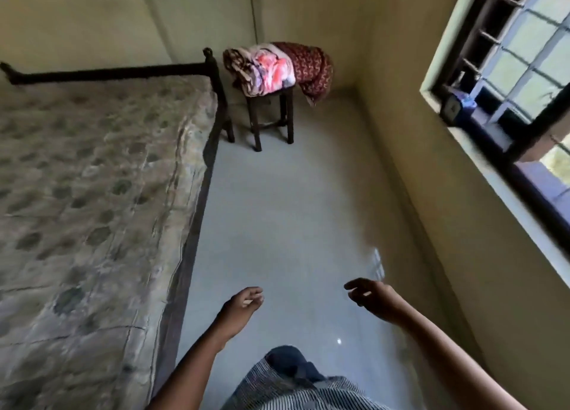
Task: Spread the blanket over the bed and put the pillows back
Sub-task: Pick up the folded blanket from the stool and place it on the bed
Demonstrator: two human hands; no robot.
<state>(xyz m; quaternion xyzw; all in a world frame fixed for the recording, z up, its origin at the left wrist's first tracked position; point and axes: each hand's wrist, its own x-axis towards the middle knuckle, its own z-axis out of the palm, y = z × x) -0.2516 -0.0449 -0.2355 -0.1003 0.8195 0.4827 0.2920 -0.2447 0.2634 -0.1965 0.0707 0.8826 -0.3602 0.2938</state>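
Well, your blanket (265, 67) is bundled in a pink and floral heap on the dark wooden stool (271, 116) in the far corner, just past the end post of the bed (92, 163). A dark red patterned cloth (311, 64) lies against it and hangs off the stool's right side. No pillows show plainly; whether one is buried in that heap, you cannot tell from here.

The bed runs along your left with its quilted mattress bare, so nothing has been spread yet. By the look of it you are at the very first step: going to fetch the blanket.

Your left hand (242, 305) and right hand (370, 295) are both out in front of you over the grey floor (293, 209), well apart from the stool, fingers loosely curled and grasping nothing.

The next move likely calls for walking up the strip of floor between the bed frame and the wall, then taking the bundle with both hands from underneath so the red cloth does not slide off and drag. Once you have it, look for a corner or an edge before you shake it out; a heap like that will be soft and tangled.

On your right a barred window (509, 70) is set in the wall, with a few small things on its sill (456, 107), too blurred to name.
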